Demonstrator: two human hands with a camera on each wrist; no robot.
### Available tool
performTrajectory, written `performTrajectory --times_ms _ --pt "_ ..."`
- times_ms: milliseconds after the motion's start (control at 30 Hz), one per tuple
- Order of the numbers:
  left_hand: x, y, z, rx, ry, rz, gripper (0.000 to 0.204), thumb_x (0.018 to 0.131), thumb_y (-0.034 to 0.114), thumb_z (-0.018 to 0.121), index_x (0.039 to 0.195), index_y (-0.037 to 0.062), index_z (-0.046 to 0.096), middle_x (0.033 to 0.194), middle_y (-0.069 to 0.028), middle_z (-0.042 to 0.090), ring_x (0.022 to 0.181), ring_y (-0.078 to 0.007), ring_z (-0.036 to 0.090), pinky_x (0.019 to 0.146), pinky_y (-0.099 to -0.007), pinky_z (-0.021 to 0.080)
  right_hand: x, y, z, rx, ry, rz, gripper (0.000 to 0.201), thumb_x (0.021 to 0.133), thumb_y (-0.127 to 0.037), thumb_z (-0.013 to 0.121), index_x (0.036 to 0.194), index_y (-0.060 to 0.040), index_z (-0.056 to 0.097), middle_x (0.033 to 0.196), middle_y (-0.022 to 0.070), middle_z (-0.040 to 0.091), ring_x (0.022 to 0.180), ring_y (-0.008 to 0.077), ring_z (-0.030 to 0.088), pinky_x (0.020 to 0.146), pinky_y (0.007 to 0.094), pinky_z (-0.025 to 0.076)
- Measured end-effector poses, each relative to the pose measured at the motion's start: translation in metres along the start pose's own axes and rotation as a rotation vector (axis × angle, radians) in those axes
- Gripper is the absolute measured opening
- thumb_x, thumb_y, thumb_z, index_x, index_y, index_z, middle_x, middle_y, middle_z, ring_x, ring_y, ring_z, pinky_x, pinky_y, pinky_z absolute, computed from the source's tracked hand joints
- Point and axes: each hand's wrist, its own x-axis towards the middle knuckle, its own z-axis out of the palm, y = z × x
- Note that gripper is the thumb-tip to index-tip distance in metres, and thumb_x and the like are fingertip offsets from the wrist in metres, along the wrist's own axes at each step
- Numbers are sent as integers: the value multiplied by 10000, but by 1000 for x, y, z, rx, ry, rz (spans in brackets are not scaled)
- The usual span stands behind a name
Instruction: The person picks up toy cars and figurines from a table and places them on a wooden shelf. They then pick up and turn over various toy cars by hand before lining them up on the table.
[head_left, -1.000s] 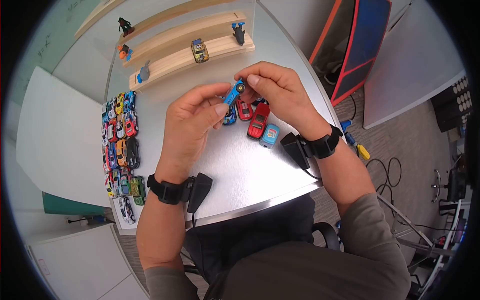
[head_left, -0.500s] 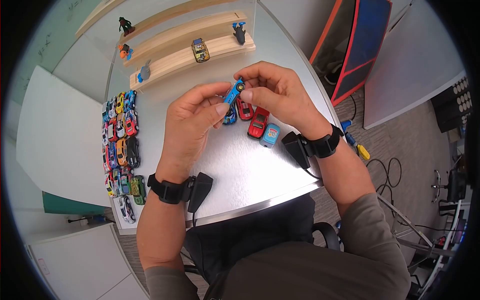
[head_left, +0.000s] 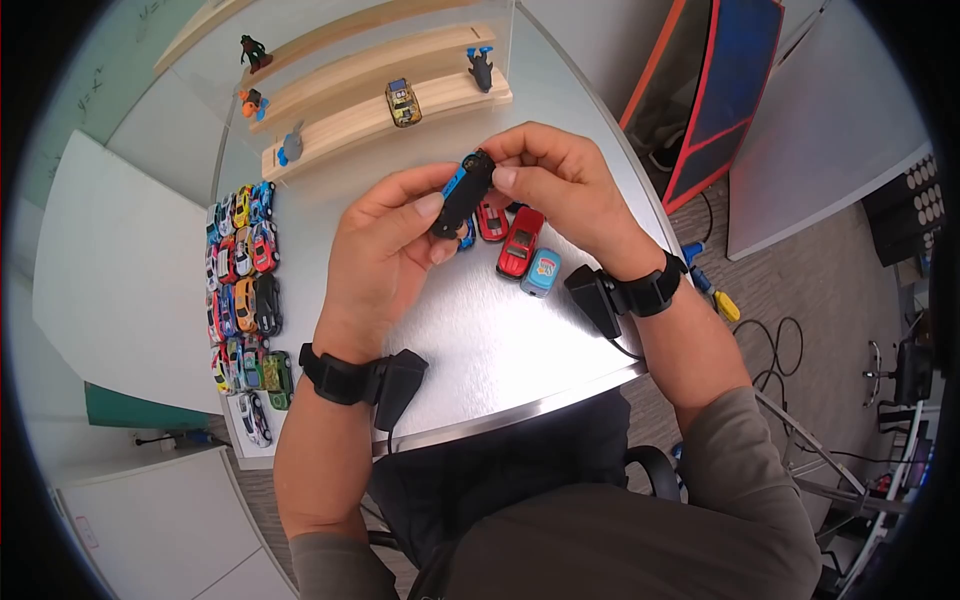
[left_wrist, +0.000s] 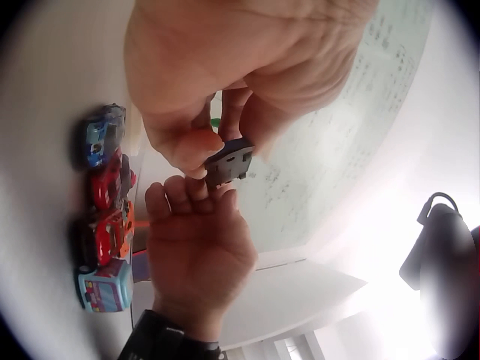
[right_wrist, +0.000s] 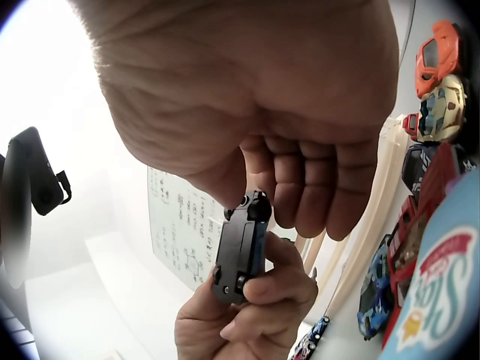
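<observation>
A blue toy car with a black underside [head_left: 463,203] is held up over the table between both hands. Its underside faces the head camera, with a blue strip along one edge. My left hand [head_left: 372,240] grips the lower end between thumb and fingers. At the upper end, my right hand [head_left: 560,188] pinches the car by a wheel; the right wrist view shows its thumb against the dark base [right_wrist: 240,244]. Below the hands stand a red car [head_left: 520,243], a smaller red car [head_left: 491,221] and a light-blue van [head_left: 541,272]. A blue patterned car [left_wrist: 105,135] is partly hidden in the head view.
Rows of toy cars [head_left: 240,305] line the table's left side. At the back is a stepped wooden rack [head_left: 345,122] bearing a yellow patterned car [head_left: 403,102], a grey figure [head_left: 291,147] and a dark figure [head_left: 481,72]. The table's metal front edge [head_left: 520,412] lies near the body.
The blue car has been rolled over in the fingers, from its blue side to its black underside. The left thumb has shifted up along it. Both arms stay nearly in place.
</observation>
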Motion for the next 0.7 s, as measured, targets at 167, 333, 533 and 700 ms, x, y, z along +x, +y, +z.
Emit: performTrajectory --times_ms 167,333,533,700 --pt "2 -2 -3 -168 13 -73 392 985 91 547 1334 -88 545 1053 -206 658 859 -256 630 607 -292 462 -1 1 4 -49 6 -66 211 942 -56 663 1123 51 654 929 51 692 808 70 630 714 237 522" --pt "2 -4 -8 -240 7 -95 400 983 89 538 1340 -93 536 1103 -227 644 887 -305 627 603 -299 464 -1 -1 3 -119 42 -32 170 970 -68 629 1093 45 663 907 47 690 779 74 627 718 241 531" --pt "2 -4 -6 -281 17 -125 405 989 88 525 1351 -92 527 1119 -229 646 893 -312 621 600 -295 454 1 -2 4 -51 81 -9 204 1029 -84 522 1087 42 672 895 49 687 794 92 632 742 257 544" --pt "2 -4 -8 -281 2 -120 399 1002 110 508 1346 -92 529 1111 -226 647 882 -300 623 585 -288 444 -1 -6 6 -42 63 0 202 1008 -122 589 1089 43 672 883 43 677 796 77 620 731 245 531"
